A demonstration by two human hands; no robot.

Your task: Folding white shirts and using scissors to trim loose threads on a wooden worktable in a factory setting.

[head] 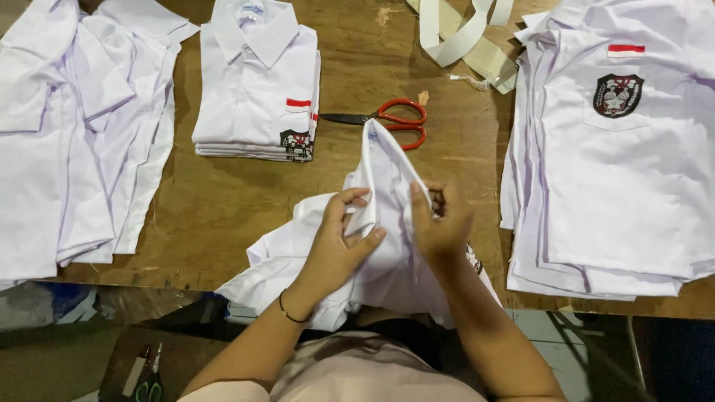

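A white shirt (387, 171) lies bunched at the near edge of the wooden table (223, 201), part of it hanging toward my lap. My left hand (339, 242) pinches a folded strip of its cloth between thumb and fingers. My right hand (441, 223) grips the same shirt just to the right, fingers curled into the fabric. Between the hands the cloth rises to a point.
Red-handled scissors (395, 119) lie just beyond the shirt. A folded stack of white shirts (257, 82) sits at the back, loose white shirts (74, 126) to the left, a flat pile of badge-pocket shirts (618, 164) to the right. White fabric strips (462, 37) lie at the far edge.
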